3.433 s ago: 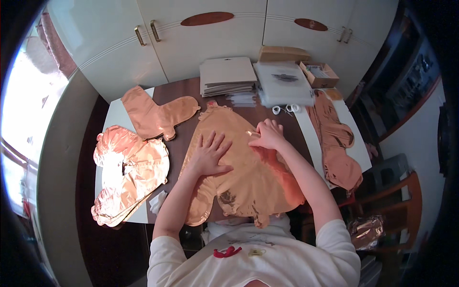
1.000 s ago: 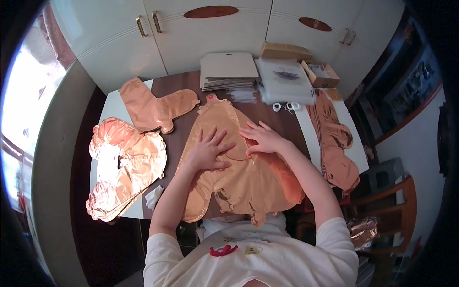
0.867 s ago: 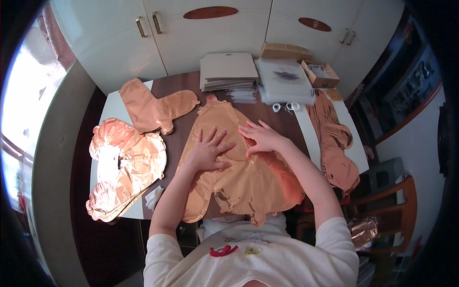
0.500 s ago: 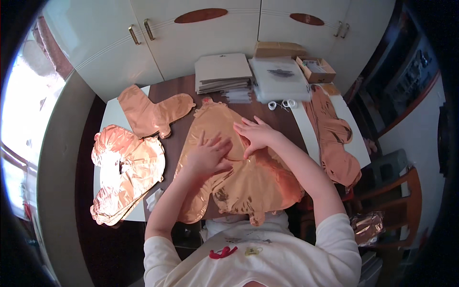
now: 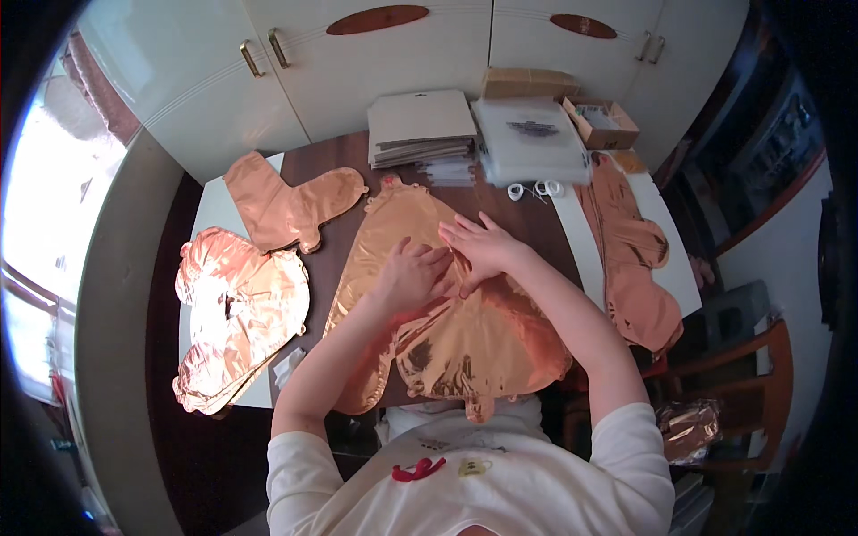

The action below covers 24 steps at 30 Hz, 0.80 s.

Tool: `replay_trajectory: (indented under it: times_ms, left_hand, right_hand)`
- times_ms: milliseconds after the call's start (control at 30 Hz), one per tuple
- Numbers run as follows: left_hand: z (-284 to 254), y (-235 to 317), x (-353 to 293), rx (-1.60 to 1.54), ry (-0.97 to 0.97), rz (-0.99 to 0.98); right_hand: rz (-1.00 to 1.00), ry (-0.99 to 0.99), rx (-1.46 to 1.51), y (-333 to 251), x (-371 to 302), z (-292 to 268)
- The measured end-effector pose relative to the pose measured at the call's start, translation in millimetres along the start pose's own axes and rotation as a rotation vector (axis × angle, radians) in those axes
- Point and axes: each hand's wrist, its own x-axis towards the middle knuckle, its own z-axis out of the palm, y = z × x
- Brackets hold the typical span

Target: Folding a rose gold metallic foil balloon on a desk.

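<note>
A large rose-gold foil balloon (image 5: 380, 241) lies flat in front of me on the dark brown table. My left hand (image 5: 416, 275) presses on its middle with the fingers stretched out and slightly bent. Beside it, my right hand (image 5: 484, 251) rests on the same foil, fingers spread and thumb pointing toward me. The two hands are close together but apart, and the foil is creased between and below them. A small tab sticks out at the balloon's near edge.
At left lie a flat foil balloon (image 5: 286, 201) and shiny stacked balloons (image 5: 255, 308). More foil balloons (image 5: 626, 250) lie at right. Behind stand stacked cardboard sheets (image 5: 420, 125), clear plastic bags (image 5: 527, 143), a small box (image 5: 601, 123) and white ribbon rolls (image 5: 547, 188). A wooden chair (image 5: 776, 384) is at right.
My left hand has slid right and slightly away from me, closer to my right hand, with its fingers less spread. The foil below the hands has become more wrinkled. The view has shifted slightly.
</note>
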Motion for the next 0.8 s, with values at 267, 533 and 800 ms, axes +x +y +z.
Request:
replay_trajectory:
  times_ms: [267,533,800]
  left_hand:
    - [2,-12,14,0.066,0.005,-0.072]
    - [-2,-9,12,0.107,-0.029,-0.126]
    - [17,0,-21,0.118,0.011,-0.129]
  right_hand:
    - [0.006,-0.025,0.015,2,1,2]
    - [0.021,-0.052,0.017,0,1,-1]
    - [0.010,-0.070,-0.040,1,6,2]
